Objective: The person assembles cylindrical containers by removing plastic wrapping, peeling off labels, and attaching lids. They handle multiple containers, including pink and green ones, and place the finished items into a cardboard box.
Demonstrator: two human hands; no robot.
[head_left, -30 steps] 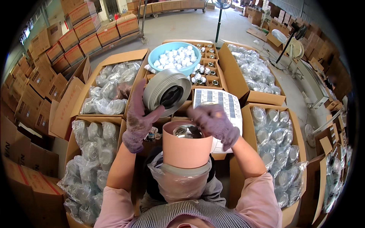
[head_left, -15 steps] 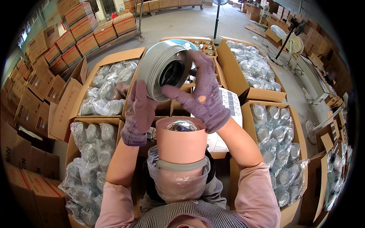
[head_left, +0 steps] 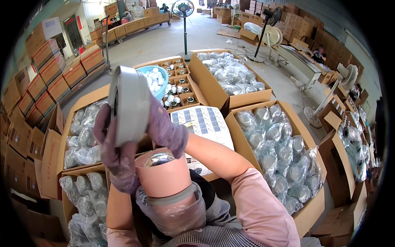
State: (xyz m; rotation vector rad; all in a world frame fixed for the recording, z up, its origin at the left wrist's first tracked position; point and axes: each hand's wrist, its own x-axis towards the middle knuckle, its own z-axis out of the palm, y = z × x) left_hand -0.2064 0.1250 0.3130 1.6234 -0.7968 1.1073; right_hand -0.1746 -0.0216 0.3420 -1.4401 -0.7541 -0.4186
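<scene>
A wide grey plastic screw piece [head_left: 131, 105], like a large lid or collar, is raised on its side above my lap. My gloved left hand [head_left: 119, 162] closes on its lower left edge. My gloved right hand [head_left: 166, 127] grips it from the right, with its fingertips hidden behind the piece. Just below stands a pink cylindrical container [head_left: 162, 179] with a shiny metal dome [head_left: 159, 158] inside its mouth. A grey band [head_left: 170, 199] circles the container, and a clear plastic bag [head_left: 175, 216] wraps its lower part against my body.
Cartons of bagged clear items stand left and right, including a near right carton [head_left: 304, 214]. Ahead are a blue basin [head_left: 164, 80] of white pieces, a divided carton [head_left: 197, 88] and a printed sheet [head_left: 205, 127]. A standing fan [head_left: 184, 33] and stacked boxes [head_left: 61, 88] stand farther off.
The view has swung to the right, so the scene sits farther left. The grey piece has turned: its threaded opening faced me earlier, and now its outer side shows. Both hands stay on it.
</scene>
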